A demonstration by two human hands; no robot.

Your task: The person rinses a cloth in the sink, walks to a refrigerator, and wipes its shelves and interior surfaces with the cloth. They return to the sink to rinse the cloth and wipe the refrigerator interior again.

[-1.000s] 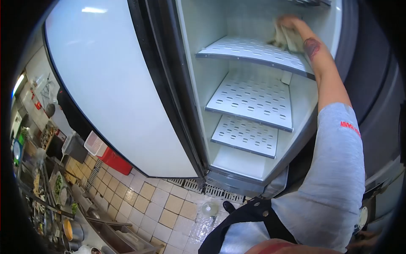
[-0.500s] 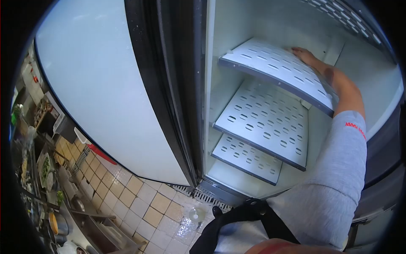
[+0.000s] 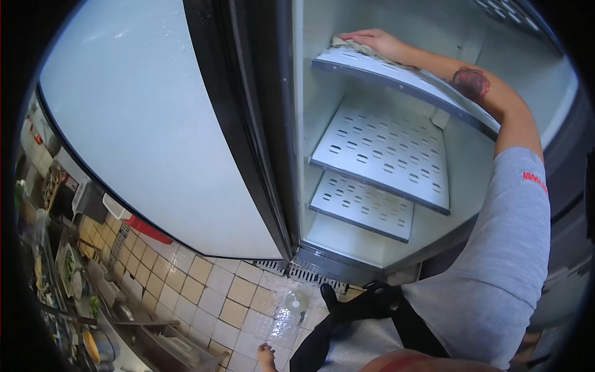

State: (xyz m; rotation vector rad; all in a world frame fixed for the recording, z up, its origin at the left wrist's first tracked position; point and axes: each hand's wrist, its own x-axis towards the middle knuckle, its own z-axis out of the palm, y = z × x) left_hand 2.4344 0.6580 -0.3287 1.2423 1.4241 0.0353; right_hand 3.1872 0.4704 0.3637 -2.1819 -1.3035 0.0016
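Note:
My right hand (image 3: pixel 379 43) presses a crumpled, beige-grey cloth (image 3: pixel 347 44) onto the top shelf (image 3: pixel 356 60) of a tall fridge, at the shelf's left end. The fingers point left and lie over the cloth, and the forearm crosses above the shelf. This shelf is a white panel with oblong slots and a dark front edge. At the bottom of the view hangs my left hand (image 3: pixel 266 356), low over the tiled floor, its fingers curled with nothing visible in them. Part of that hand is cut off by the frame.
Below are a middle shelf (image 3: pixel 384 149) and a lower slotted shelf (image 3: pixel 362 208). The fridge door (image 3: pixel 155 136) stands wide at the left. A round, pale object (image 3: pixel 297 302) lies on the wet tiles (image 3: pixel 204 297) near a drain grate (image 3: pixel 310 276). Counters with pans line the far left.
My right hand has moved left along the top shelf, from its back to its left end, and the cloth now shows. My left hand has come into view at the bottom.

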